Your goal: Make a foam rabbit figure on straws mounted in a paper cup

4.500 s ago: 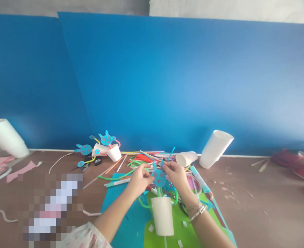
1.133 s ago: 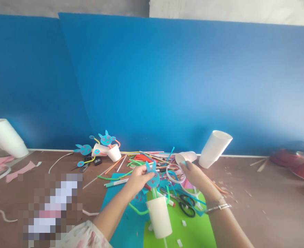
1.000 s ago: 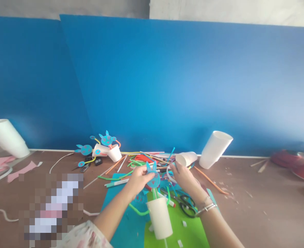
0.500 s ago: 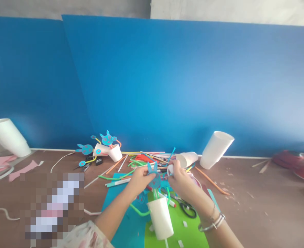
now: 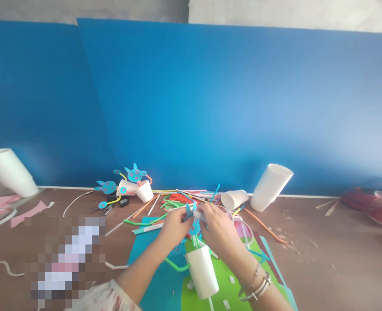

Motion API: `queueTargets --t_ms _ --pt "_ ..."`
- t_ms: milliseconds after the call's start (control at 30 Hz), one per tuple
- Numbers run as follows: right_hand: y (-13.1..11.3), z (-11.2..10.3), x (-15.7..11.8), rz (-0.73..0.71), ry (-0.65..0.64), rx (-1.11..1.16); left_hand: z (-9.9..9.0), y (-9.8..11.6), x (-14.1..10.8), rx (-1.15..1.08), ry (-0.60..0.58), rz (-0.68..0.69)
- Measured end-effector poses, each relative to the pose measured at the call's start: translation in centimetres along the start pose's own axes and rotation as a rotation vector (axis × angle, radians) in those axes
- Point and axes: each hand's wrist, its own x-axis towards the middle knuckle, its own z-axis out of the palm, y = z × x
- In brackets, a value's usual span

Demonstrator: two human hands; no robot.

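Toward the counter's point(image 5: 327, 268) near edge, the white-cupped rabbit puppet point(image 5: 202, 272) tilts its long axis leftward, blue ears point(image 5: 189, 211) up; the left hand point(image 5: 174, 226) pinches its head point(image 5: 194, 230); the right hand's point(image 5: 221, 226) hold I cannot tell.

Brown tabletop point(image 5: 333, 276) under coloured sheets point(image 5: 160, 278), a pink scrap point(image 5: 30, 214), a slim orange strand point(image 5: 266, 226) and white cups point(image 5: 271, 188).

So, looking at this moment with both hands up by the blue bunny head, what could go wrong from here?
The thin blue paper bunny head could crease, with the left hand at its edge and the right hand crowding it.

The white paper cup leans and neither hand steadies it, so it might swing.

The green arm juts out near the left wrist and may get bumped.
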Motion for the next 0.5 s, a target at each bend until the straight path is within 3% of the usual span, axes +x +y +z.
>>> queueTargets --t_ms 167,333,500 --pt "-0.2 -0.7 0.0 0.055 0.002 -0.013 -0.1 -0.2 0.0 0.051 -0.002 0.019" --pt "-0.7 -1.1 -0.1 0.056 -0.027 0.285 -0.1 -0.7 0.1 0.096 0.014 -0.003" --pt "-0.3 -1.1 0.2 0.09 -0.011 0.341 -0.1 -0.7 0.1 0.028 -0.017 -0.007"
